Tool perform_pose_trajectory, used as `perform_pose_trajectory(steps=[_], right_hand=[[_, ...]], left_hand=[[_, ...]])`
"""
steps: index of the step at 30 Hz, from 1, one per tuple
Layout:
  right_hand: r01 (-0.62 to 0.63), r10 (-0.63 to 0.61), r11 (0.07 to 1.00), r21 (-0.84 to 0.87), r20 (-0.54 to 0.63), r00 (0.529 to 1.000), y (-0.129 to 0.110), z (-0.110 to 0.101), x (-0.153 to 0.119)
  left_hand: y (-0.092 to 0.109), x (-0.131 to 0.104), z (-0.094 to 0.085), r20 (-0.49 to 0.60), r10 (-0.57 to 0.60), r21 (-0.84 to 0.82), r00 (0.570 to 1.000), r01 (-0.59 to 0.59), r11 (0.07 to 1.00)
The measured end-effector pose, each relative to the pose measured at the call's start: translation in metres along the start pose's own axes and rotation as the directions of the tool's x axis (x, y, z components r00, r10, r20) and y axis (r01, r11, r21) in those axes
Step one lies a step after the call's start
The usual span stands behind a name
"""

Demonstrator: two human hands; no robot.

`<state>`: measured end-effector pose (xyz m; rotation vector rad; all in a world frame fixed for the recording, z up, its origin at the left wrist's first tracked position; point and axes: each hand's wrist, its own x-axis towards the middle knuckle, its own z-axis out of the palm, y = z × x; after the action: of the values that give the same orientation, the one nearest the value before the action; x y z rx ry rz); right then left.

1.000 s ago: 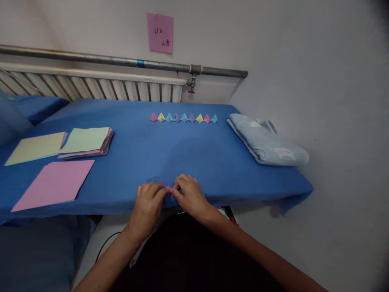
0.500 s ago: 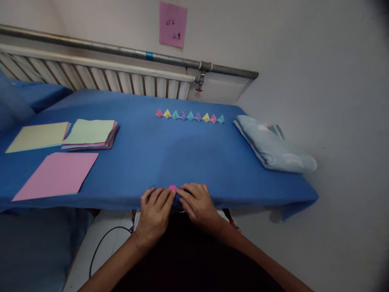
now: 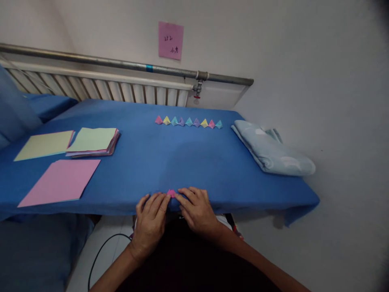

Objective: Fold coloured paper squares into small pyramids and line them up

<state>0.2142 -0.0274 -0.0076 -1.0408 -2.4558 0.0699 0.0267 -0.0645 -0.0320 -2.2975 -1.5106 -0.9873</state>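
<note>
- Pink piece point(image 3: 172, 193), small and folded, lies at the near edge of the blue cloth point(image 3: 133, 174), between the fingertips of both hands; its top edge shows little points.
- Work at this moment looks like shaping or pressing its folds; which fold, I cannot tell at this size.
- Left hand point(image 3: 149, 222): palm down, fingers bent and near one another, the tips reaching the left side of the piece. Whether the thumb pinches from beneath is hidden.
- Right hand point(image 3: 199, 211): fingers curved and slightly parted, tips at the right side of the piece, thumb lower down near the cloth's edge. Whether it grips or merely steadies, I cannot tell.
- Any further press would, I judge, call for light fingertips from both sides, with the folds kept even so the points are not crushed.
- Farther back, a row point(image 3: 189, 122) of nine small folded pieces in pink, yellow, teal and purple stands well apart from the hands.
- To the left lie green-topped sheets point(image 3: 92, 139) in a stack, yellow sheets point(image 3: 45, 145) beside them, and pink sheets point(image 3: 62, 182) nearer; to the right, a folded blanket point(image 3: 270, 150).
</note>
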Motion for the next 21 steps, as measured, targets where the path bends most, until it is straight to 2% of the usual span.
perform_pose_trajectory(steps=[8,15,21], right_hand=[[-0.011,0.011,1.0,-0.008,0.008,1.0,-0.002,-0.001,0.001],[-0.009,0.009,1.0,-0.002,0.008,1.0,-0.001,-0.001,0.0],[-0.015,0.016,1.0,-0.015,0.034,0.999,0.0,-0.001,-0.002]], left_hand=[[-0.005,-0.009,0.003,-0.01,0.0,0.075,1.0,0.001,0.997],[0.008,-0.002,0.005,-0.068,-0.058,0.068,0.996,0.063,0.996],[0.015,0.0,0.016,-0.032,-0.015,0.072,0.999,0.017,0.997]])
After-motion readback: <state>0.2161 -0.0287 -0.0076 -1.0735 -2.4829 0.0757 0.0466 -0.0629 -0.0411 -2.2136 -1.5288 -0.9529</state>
